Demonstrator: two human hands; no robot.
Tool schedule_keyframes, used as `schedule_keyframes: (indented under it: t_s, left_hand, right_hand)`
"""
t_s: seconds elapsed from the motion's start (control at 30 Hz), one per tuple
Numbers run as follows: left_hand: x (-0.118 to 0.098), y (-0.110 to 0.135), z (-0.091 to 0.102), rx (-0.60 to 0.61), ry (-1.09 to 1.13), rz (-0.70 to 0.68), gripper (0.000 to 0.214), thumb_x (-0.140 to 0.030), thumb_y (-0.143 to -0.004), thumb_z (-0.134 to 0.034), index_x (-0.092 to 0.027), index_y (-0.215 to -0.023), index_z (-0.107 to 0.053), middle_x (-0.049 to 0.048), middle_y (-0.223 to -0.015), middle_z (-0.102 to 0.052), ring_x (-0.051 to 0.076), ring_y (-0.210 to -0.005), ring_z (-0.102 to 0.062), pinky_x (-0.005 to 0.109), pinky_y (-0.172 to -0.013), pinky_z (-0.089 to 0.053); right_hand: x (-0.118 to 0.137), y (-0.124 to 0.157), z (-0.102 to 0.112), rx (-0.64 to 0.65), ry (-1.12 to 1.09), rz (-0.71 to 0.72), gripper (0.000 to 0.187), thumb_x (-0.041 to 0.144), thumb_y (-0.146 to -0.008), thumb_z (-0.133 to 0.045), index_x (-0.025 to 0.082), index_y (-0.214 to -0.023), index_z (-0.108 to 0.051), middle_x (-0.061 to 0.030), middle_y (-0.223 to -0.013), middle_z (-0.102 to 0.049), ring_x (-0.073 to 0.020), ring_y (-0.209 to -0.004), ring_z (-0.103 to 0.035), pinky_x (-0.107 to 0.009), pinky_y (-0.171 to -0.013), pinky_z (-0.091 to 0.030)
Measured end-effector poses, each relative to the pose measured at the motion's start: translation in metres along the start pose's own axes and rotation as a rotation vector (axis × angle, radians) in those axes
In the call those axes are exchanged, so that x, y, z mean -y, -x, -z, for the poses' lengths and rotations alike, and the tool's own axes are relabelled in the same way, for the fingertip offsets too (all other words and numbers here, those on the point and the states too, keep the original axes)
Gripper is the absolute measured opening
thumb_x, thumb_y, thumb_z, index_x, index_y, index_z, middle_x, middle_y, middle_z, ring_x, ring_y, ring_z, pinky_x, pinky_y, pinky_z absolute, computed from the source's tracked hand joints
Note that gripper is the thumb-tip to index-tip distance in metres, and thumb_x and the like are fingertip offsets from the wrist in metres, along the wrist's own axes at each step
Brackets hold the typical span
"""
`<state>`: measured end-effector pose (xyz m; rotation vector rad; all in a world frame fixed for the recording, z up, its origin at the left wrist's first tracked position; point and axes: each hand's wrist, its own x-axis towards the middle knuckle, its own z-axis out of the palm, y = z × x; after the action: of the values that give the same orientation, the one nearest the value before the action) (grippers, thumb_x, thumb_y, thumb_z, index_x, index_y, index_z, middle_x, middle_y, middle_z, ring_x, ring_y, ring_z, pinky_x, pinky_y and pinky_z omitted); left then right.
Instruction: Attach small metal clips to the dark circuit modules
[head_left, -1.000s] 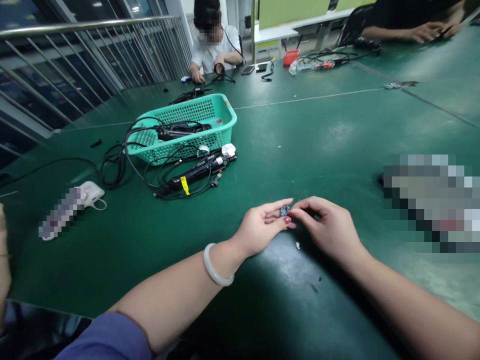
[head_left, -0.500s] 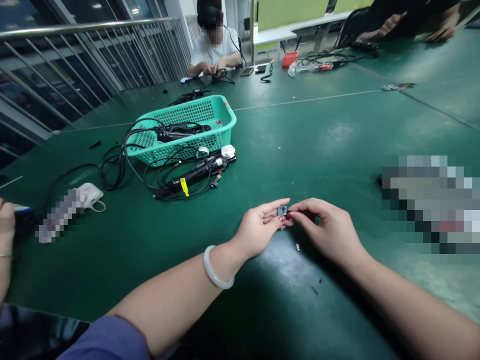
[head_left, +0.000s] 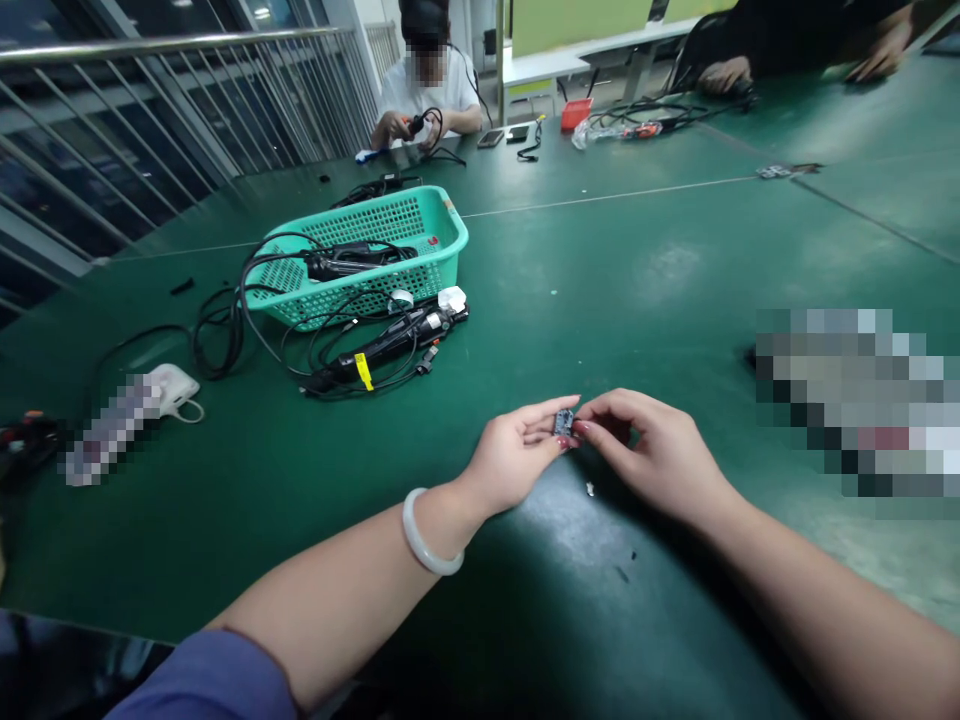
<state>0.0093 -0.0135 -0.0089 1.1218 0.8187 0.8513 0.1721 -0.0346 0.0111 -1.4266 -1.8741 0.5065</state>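
Between the thumb and fingers of my left hand (head_left: 517,450) is a small dark grey-blue part (head_left: 564,422), too small to name more exactly. My right hand (head_left: 649,445) meets it from the right, thumb and forefinger pinched together at the part's edge. Whether those fingertips hold a separate piece cannot be made out. Just below the hands, a tiny whitish bit (head_left: 590,489) lies on the green table (head_left: 525,620). Two small dark scraps (head_left: 623,574) lie nearer to me.
A turquoise basket (head_left: 454,250) with black cabled tools stands at the left back. Before it lies a black cabled tool (head_left: 390,345) with a yellow tag. A white device (head_left: 174,388) is at left, a blurred-out object (head_left: 862,400) at right. Two people sit across the table.
The small part looks slightly turned in my left hand; both hands stay close together. At the left edge, another person's hand has left the view. The person opposite has raised a dark cabled thing.
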Motion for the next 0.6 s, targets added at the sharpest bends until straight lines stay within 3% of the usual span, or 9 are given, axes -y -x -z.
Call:
schedule_keyframes:
  t_s: [0.4,0.6]
  left_hand:
    - [-0.002,0.002,0.000,0.001,-0.102,-0.020,0.045,-0.015,-0.076,-0.063,-0.014,-0.121,-0.058,0.0128,-0.111,-0.068,0.018,-0.096,-0.066,0.035,-0.095,-0.049]
    - [-0.003,0.002,0.001,-0.017,-0.054,-0.013,0.033,-0.021,-0.078,-0.063,-0.011,-0.110,-0.063,0.0119,-0.096,-0.071,0.016,-0.082,-0.068,0.034,-0.086,-0.053]
  right_hand:
    - [-0.003,0.000,-0.005,-0.004,-0.043,-0.095,0.014,0.029,-0.081,-0.056,0.020,-0.075,-0.064,-0.0018,-0.072,-0.064,-0.0139,-0.062,-0.055,-0.027,-0.059,-0.043]
    - [-0.004,-0.003,-0.008,0.072,-0.262,-0.248,0.020,0.037,-0.078,-0.059,0.019,-0.076,-0.066,-0.0036,-0.074,-0.068,-0.0164,-0.066,-0.060,-0.030,-0.062,-0.046]
